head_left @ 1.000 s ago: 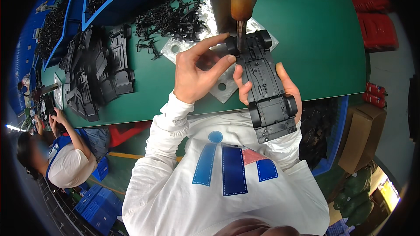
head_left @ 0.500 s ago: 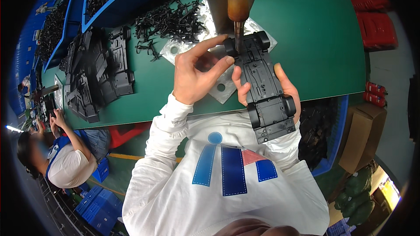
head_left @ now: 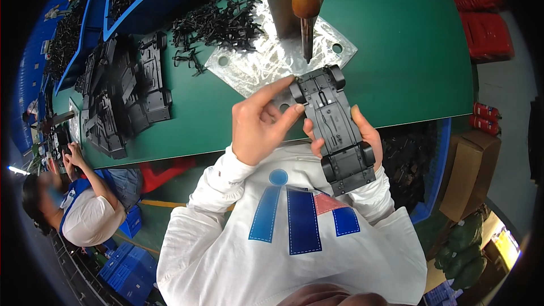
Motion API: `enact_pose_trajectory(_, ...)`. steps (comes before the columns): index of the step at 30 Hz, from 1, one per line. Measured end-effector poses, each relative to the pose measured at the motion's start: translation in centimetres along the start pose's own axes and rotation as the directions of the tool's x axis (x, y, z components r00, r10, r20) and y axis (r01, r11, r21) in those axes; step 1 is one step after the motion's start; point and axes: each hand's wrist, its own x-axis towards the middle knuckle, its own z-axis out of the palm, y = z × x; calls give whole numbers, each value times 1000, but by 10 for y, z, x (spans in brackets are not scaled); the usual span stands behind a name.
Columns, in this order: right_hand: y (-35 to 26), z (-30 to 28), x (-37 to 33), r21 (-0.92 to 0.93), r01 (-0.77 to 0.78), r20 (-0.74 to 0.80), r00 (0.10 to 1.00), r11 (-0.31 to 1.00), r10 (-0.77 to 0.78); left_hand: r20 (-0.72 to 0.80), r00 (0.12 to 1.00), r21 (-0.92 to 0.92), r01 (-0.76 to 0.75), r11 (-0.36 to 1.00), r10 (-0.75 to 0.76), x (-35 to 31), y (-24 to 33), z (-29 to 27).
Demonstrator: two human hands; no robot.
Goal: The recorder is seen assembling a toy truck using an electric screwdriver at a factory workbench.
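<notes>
Toy car chassis, black and moulded in plastic, lies underside up between the person's two hands, just above the near edge of the green table. Its far end, with two small wheels, sits right below the tip of a hanging electric screwdriver, though tip and chassis appear not to touch; the fisheye bend makes that gap hard to judge.

The right hand cradles the chassis from beneath, its grip closed around the middle, with the fingers wrapped up the right flank and the thumb showing on the left flank. The left hand is half open: forefinger stretched out to the far left corner by the front wheel, thumb pressed to the left edge, the other fingers curled and holding nothing that can be seen.

The chassis is probably light and stiff, a thin ribbed shell that would flex little but could crack at its posts and clips. Its surface looks matt and not slippery. The flat side rails between the axles seem the soundest place to hold; the wheels would likely turn under the fingers.

Behind it a crinkled clear plastic sheet lies on the table, with a heap of small black parts farther left and stacked black chassis shells beyond.
</notes>
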Motion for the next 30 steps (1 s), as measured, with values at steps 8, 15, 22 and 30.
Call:
enact_pose_trajectory(8,-1,0,-18,-588,132,7,987,798,-158,65,994,-96,-76,992,82,-26,-8,-5)
enact_pose_trajectory(15,0,16,-29,-951,256,229,961,176,-158,134,991,-370,59,927,-9,-37,-10,-17)
enact_pose_trajectory(22,-3,45,-22,-811,422,466,885,-405,-11,181,983,-437,54,898,29,-34,2,-22)
enact_pose_trajectory(30,-3,50,-23,-784,427,477,879,-451,2,161,987,-499,81,863,0,-35,1,-21)
